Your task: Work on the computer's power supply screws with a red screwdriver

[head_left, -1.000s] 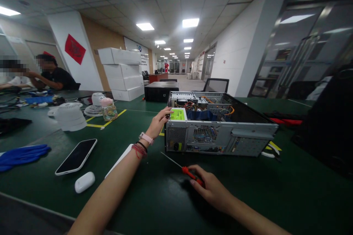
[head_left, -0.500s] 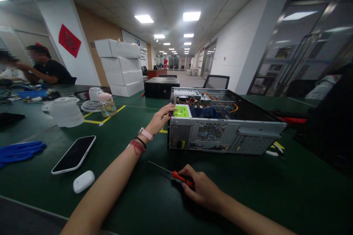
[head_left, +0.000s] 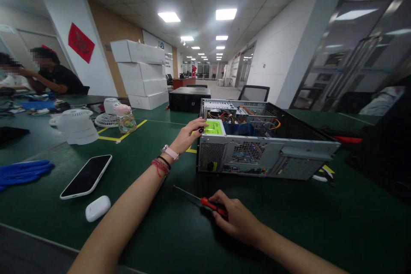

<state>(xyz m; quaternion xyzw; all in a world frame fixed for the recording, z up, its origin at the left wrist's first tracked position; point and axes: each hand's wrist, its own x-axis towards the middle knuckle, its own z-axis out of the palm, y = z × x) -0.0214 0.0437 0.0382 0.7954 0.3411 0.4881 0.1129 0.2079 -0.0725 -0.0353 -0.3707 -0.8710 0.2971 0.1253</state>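
Holding a red-handled screwdriver (head_left: 213, 206) in the curled right hand (head_left: 236, 217), resting the half-spread left hand (head_left: 189, 135) on the likely heavy, rigid computer case (head_left: 272, 154), best gripped by its frame, atop the table (head_left: 154, 239).

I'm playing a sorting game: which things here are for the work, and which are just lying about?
Seem for the work:
screwdriver, in the right hand
open computer, touched by the left hand

Probably just lying about:
phone
small white case
pink-topped jar
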